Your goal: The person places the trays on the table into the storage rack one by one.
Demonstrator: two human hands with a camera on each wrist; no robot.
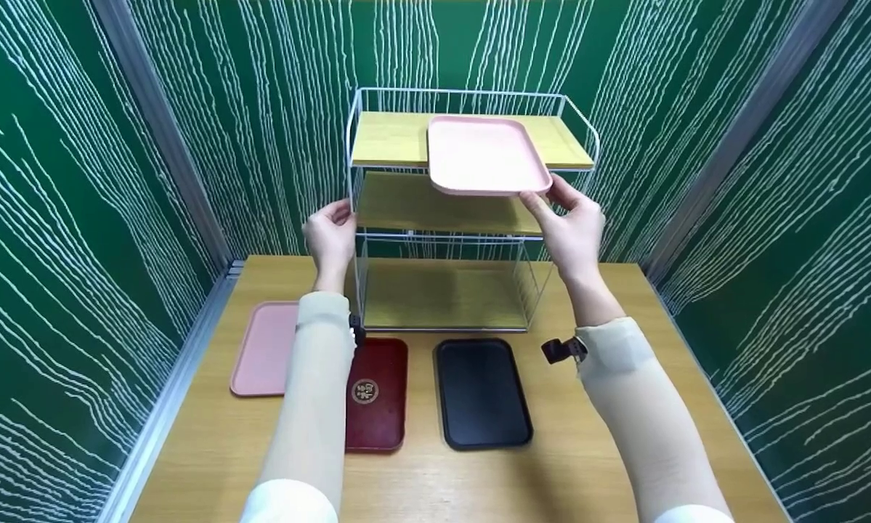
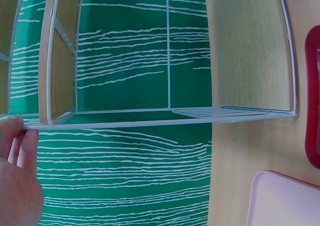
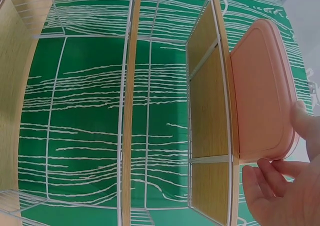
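Observation:
A pink tray [image 1: 486, 152] overlaps the top shelf [image 1: 391, 138] of a white wire rack in the head view, its near edge jutting out past the shelf's front. My right hand [image 1: 573, 225] pinches the tray's near right corner between thumb and fingers. In the right wrist view the tray [image 3: 262, 95] tilts up from the shelf edge, with the right hand [image 3: 285, 181] at its corner. My left hand [image 1: 331, 236] grips the rack's left front upright, near the middle shelf [image 1: 435, 203]. The left wrist view shows that hand [image 2: 20, 176] with its fingers around the white wire.
On the wooden table [image 1: 580, 465] before the rack lie a second pink tray [image 1: 264, 349], a dark red tray [image 1: 384, 414] with a gold emblem, and a black tray [image 1: 482, 392]. The rack's bottom shelf [image 1: 442, 290] stands behind them. Green walls [image 1: 261, 109] enclose the sides and back.

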